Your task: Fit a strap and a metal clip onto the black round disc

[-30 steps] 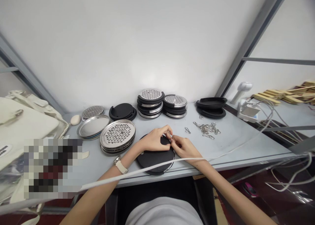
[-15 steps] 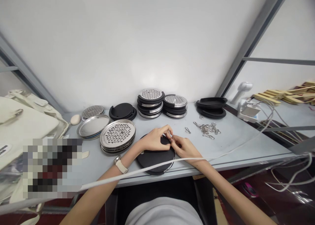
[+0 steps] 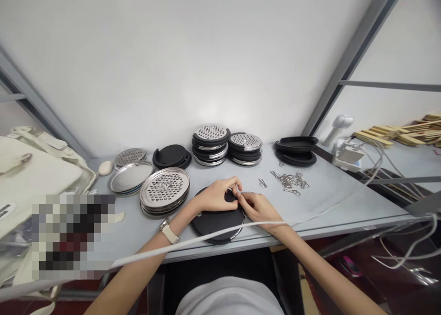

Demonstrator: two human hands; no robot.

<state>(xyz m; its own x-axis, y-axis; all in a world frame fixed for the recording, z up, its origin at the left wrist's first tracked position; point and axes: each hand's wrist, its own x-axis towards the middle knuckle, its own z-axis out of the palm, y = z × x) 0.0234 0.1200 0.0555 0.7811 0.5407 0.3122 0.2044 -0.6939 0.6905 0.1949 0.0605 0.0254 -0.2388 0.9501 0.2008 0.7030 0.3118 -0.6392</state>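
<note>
A round black disc with a shiny metal rim showing at its right lies at the table's front edge. My left hand rests over its upper part, thumb and forefinger curled together near the disc's upper right edge. Against those fingertips, my right hand is closed in a pinch. Whatever small piece sits between the fingertips is hidden. To the right lie a single metal snap hook and a loose pile of similar hooks.
Perforated metal grater discs are stacked at left, beside plain metal discs. Behind stand black-rimmed grater stacks and black holders. A white cable crosses in front of my forearms. A pale bag lies at far left.
My fingertips have shifted very slightly at the disc's edge, the right fingers moving a little closer to the left ones. The disc and the other items stay put.
</note>
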